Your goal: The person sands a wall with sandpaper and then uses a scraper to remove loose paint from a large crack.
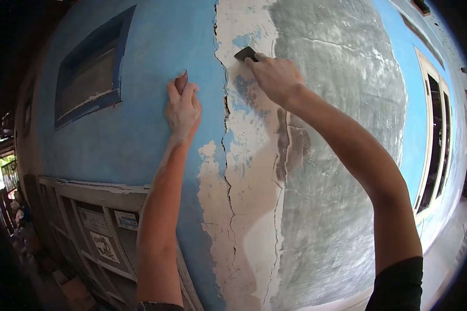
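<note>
Blue-painted wall [150, 145] and rough grey plaster [342, 140] flank a pale, peeling strip [249, 217] split by jagged cracks, as two bare hands are raised against the surface, well apart. The right hand [278, 78] grips a dark, flat scraper [245, 54], its blade slanting up and to the left over the upper part of the strip, just beside the longest crack [225, 111]. The left hand [183, 110], level with blue paint, pinches a small reddish-brown piece [181, 82] that points upward between thumb and fingers. Above and to the left of that hand is a dark-framed window recess [91, 78]; below it stands a weathered panelled frame [96, 223] bearing paper labels. Beyond the right forearm, a white-framed window [435, 137] opens in more blue wall.
</note>
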Motion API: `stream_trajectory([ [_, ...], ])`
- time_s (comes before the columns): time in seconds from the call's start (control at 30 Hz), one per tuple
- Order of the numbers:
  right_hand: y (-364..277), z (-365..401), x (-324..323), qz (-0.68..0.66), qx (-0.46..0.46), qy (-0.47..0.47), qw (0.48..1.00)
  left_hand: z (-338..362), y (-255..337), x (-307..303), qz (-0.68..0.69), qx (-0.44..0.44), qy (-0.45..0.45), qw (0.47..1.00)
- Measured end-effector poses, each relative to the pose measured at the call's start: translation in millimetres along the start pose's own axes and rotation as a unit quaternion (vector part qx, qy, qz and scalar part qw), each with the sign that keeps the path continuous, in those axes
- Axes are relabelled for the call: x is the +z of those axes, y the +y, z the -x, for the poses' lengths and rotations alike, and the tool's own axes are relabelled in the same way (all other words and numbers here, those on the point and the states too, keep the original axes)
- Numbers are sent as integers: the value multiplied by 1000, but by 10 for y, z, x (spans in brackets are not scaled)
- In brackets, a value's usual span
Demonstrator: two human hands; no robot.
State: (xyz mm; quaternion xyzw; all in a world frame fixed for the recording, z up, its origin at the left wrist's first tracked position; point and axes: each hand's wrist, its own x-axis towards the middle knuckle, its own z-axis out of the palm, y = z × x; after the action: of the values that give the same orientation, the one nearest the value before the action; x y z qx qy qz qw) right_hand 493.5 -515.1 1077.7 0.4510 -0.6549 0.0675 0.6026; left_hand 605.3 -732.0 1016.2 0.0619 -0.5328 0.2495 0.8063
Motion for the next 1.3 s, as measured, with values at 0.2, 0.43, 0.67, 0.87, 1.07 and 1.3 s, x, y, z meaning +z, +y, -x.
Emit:
stream_trajectory([
  [0.2, -40, 24, -34, -5, 6, 5, 1000, -12, 3, -3, -18, 10, -10, 1000],
  [0.43, -164, -163, -214, -37, 8, -15, 999, 24, -12, 8, 0, -12, -4, 1000],
  [0.67, -80, -284, -166, -23, 29, -22, 999, 29, -26, 10, 6, -6, -4, 1000],
  [0.87, -236, -104, -22, -58, 26, 37, 997, 52, -9, -6, 19, 14, 5, 1000],
  [1.07, 160, -20, -102, -19, 63, -5, 998, 40, -24, -19, 18, 11, 12, 1000],
  [1.3, 618, -136, 77, 59, 38, 65, 995, 41, 13, -24, 16, 18, 11, 1000],
])
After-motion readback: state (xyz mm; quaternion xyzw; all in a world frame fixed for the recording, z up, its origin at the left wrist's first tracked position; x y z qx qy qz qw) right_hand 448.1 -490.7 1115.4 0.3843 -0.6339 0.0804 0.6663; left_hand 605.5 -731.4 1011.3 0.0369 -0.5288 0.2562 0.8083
